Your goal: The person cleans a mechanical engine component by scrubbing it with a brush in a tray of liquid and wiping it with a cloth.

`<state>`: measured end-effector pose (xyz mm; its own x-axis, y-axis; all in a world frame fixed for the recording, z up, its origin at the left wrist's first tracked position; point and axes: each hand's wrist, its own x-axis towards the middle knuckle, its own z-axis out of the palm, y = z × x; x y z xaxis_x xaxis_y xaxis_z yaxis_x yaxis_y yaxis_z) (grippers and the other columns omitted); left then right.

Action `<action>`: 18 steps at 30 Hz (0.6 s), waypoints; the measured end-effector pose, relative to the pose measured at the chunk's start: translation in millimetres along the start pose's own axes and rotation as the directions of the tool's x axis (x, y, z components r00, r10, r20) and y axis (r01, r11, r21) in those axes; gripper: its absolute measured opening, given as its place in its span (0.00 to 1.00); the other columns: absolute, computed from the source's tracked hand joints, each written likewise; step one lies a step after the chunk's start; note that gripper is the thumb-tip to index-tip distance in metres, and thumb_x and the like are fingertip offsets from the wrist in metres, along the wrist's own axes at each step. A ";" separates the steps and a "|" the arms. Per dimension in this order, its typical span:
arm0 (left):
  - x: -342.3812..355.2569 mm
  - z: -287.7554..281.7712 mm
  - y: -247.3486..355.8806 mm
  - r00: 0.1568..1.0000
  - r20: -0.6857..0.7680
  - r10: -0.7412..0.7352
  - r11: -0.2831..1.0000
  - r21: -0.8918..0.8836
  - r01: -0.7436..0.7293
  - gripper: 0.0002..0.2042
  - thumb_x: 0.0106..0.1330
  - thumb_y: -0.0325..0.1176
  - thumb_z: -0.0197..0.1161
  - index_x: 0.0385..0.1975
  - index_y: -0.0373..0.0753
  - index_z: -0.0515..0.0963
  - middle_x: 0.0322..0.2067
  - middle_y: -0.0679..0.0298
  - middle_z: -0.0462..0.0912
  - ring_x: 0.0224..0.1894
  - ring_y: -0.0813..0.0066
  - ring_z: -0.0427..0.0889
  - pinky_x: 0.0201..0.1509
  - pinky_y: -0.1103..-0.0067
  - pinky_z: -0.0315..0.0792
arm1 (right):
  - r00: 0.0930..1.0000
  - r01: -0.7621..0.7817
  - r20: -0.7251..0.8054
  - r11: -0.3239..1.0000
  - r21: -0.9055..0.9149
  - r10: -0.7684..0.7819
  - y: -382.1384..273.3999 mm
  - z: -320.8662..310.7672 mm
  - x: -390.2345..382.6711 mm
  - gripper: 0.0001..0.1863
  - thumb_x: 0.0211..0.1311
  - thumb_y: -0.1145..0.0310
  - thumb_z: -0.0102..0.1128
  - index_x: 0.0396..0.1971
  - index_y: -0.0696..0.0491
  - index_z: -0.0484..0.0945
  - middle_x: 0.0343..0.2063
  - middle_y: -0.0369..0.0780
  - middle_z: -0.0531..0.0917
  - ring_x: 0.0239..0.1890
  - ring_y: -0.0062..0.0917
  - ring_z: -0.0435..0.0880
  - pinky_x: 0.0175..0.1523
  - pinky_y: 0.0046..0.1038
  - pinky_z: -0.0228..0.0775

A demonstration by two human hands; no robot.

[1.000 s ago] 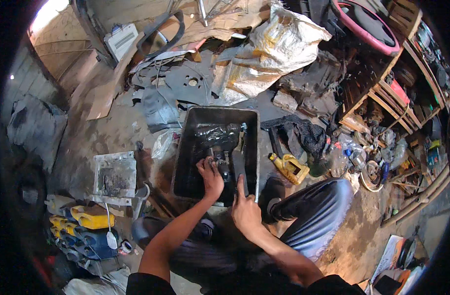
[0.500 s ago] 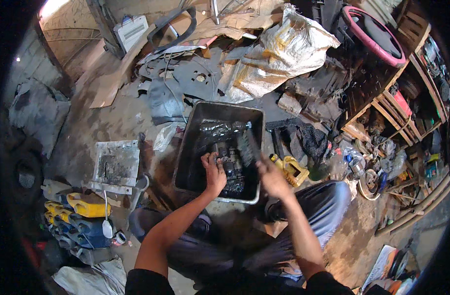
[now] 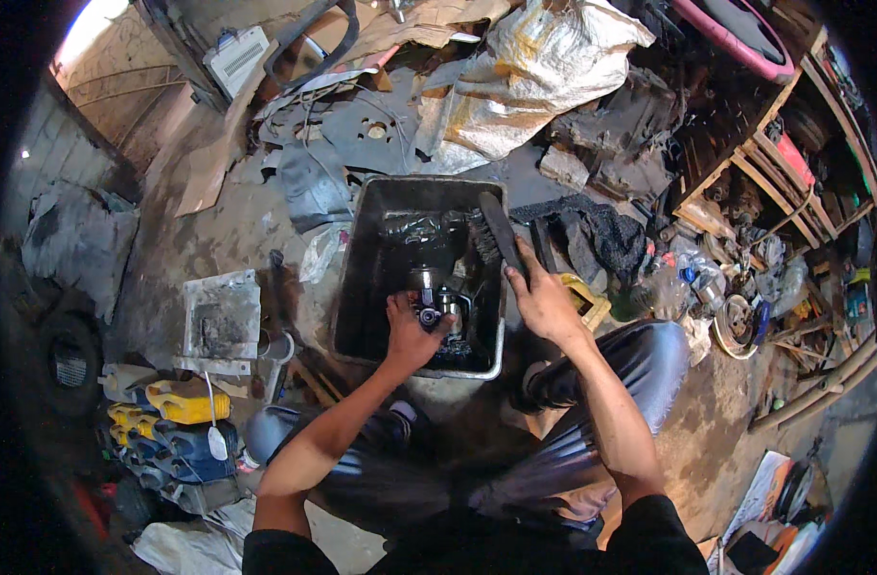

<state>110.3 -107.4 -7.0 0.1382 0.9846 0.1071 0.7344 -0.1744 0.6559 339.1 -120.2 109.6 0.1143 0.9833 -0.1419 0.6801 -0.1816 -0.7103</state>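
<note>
Between my knees stands a black plastic tub point(image 3: 502, 331) with dark liquid in its bottom. My left hand point(image 3: 412, 335) is inside it, fingers closed around a wet, dark metal machine part point(image 3: 428, 314) with shiny round ends. The exact kind of part cannot be made out. My right hand point(image 3: 551, 305) grips the handle of a black scrubbing brush point(image 3: 499, 228) at the tub's right wall. The brush's bristles face left over the tub, apart from the metal part. Behind the part, another dark, wet, glossy thing point(image 3: 415, 228) lies near the tub's far wall.
A yellow container point(image 3: 587, 305) sits right of the tub, beside dark netting point(image 3: 606, 230). Left are a dirty square metal tray point(image 3: 220, 321) and several yellow and dark jugs point(image 3: 184, 402). Beyond the tub lie a white sack point(image 3: 544, 77) and grey sheet pieces. A wooden rack point(image 3: 745, 182) stands right.
The brush, blurred by motion beside the metal part before, now shows sharply at the tub's right wall. The metal part has been turned in my left hand, showing its shiny round ends.
</note>
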 end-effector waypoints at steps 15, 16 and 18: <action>35.1 -29.8 35.4 0.970 0.167 -0.179 0.958 0.256 0.132 0.45 0.45 0.59 0.71 0.56 0.29 0.65 0.49 0.47 0.71 0.49 0.46 0.77 0.52 0.61 0.73 | 1.000 0.006 0.010 1.000 0.006 -0.006 11.0 9.1 -16.9 0.31 0.68 0.58 0.45 0.67 0.54 0.54 0.40 0.64 0.78 0.48 0.57 0.76 0.56 0.44 0.65; 35.1 -29.2 34.3 0.971 0.170 -0.168 0.959 0.255 0.122 0.46 0.45 0.58 0.72 0.57 0.29 0.64 0.50 0.46 0.70 0.50 0.46 0.76 0.52 0.61 0.73 | 1.000 -0.015 0.015 1.000 -0.005 0.015 7.4 10.2 -17.9 0.31 0.68 0.57 0.45 0.67 0.55 0.54 0.40 0.64 0.78 0.48 0.57 0.76 0.56 0.44 0.65; 36.2 -18.7 21.7 0.949 0.202 -0.242 0.955 0.223 0.196 0.46 0.44 0.55 0.74 0.59 0.33 0.60 0.54 0.46 0.66 0.55 0.45 0.72 0.54 0.59 0.71 | 1.000 0.017 -0.019 1.000 -0.026 -0.017 13.4 18.5 -15.9 0.33 0.68 0.56 0.44 0.67 0.57 0.52 0.39 0.64 0.78 0.48 0.56 0.76 0.57 0.43 0.65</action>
<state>118.8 -75.3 25.0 0.0881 0.9741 -0.2083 0.8766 0.0235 0.4806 332.9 -138.6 89.6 0.1162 0.9864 -0.1165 0.7005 -0.1646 -0.6945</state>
